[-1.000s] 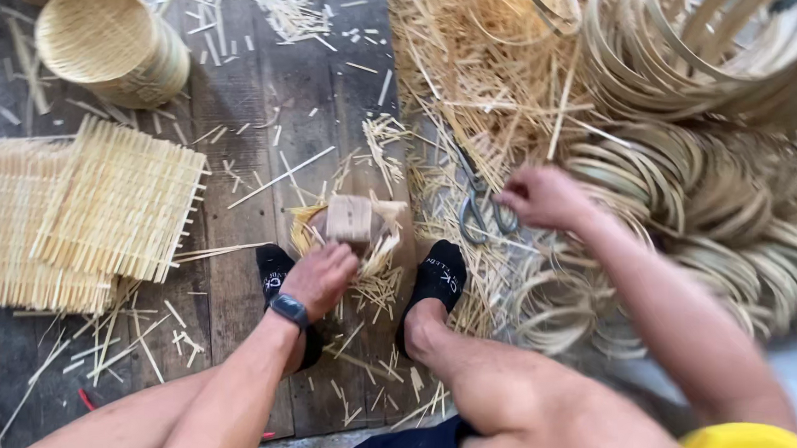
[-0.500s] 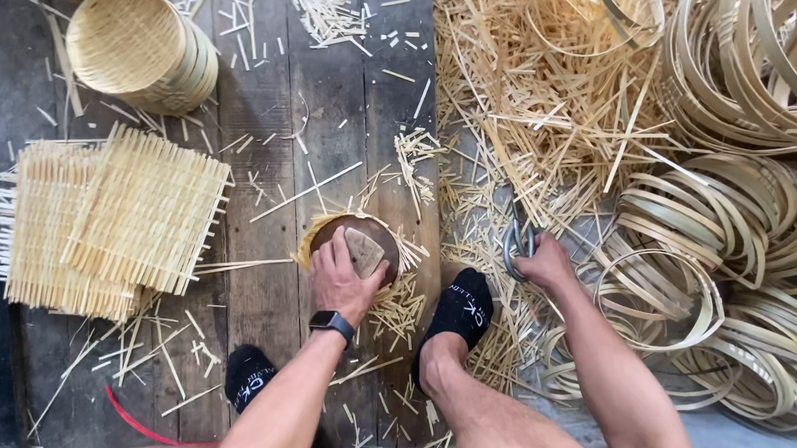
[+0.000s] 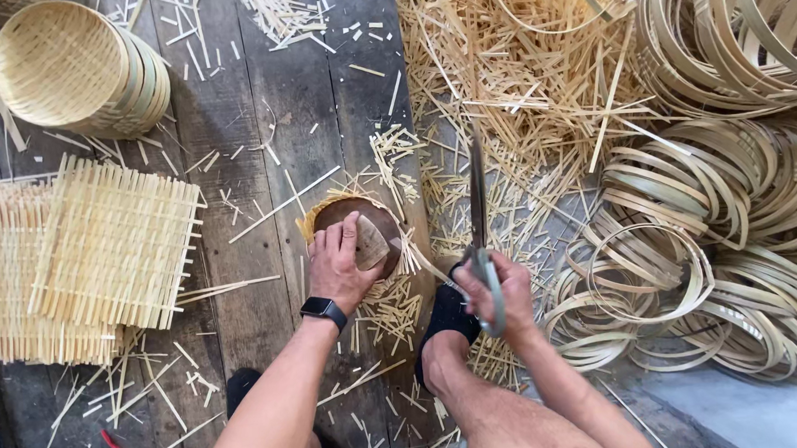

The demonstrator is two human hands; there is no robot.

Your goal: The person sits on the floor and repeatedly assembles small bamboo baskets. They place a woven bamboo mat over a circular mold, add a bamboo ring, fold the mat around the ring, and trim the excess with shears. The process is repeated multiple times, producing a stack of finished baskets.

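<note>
**Trimming the little bamboo mat over the mold**

So here's where I'm at. My left hand is pressing a small wooden block down onto the round mold, fingers closed over it, with a woven bamboo mat sandwiched underneath. You can just see the mat's frayed ends poking out around the mold's edge. It all sits on the plank floor right in front of my feet.

My right hand has its grip clamped around the handles of a big pair of shears, blades pointing up and away from me, near the mold but not touching it. Can't tell from here whether the blades are parted or not.

I'd say this is the trimming stage: hold the mat flat, bring the blades in. That would mean keeping steady pressure on the block so nothing slides, and swinging the blades low to the rim.

Containers: one finished round basket top left, lying tilted, nothing in it that I can see. Beside it a stack of flat woven squares. Off to my right, a heap of bamboo hoops and loose offcuts everywhere.
</note>
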